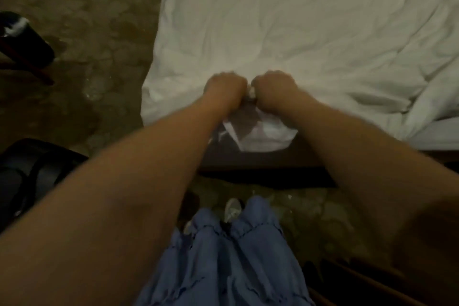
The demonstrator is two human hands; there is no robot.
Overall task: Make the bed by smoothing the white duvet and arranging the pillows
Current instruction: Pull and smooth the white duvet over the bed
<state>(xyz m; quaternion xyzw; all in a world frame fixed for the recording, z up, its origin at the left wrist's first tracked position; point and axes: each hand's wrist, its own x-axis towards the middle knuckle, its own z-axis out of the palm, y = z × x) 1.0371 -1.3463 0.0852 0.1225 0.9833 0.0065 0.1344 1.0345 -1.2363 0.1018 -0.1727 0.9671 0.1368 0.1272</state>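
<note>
Both hands are reaching out side by side at the near edge of the bed, knuckles almost touching. The left hand [224, 87] is curling its fingers into a fist around a bunch of the rumpled white fabric duvet [285, 30], and the right hand [274, 85] is gripping the same gathered fold just beside it. Below the fists a loose flap of the white cloth is hanging over the dark edge of the bed frame [260, 159]. The duvet is lying spread across the bed beyond the hands, creased all over, with a thicker fold running down at the right. The person is wearing blue ruffled cloth trousers [223, 256] and standing on a mottled brown stone floor [99, 32]. A dark round bin [27, 40] is sitting on the floor at the far left.
</note>
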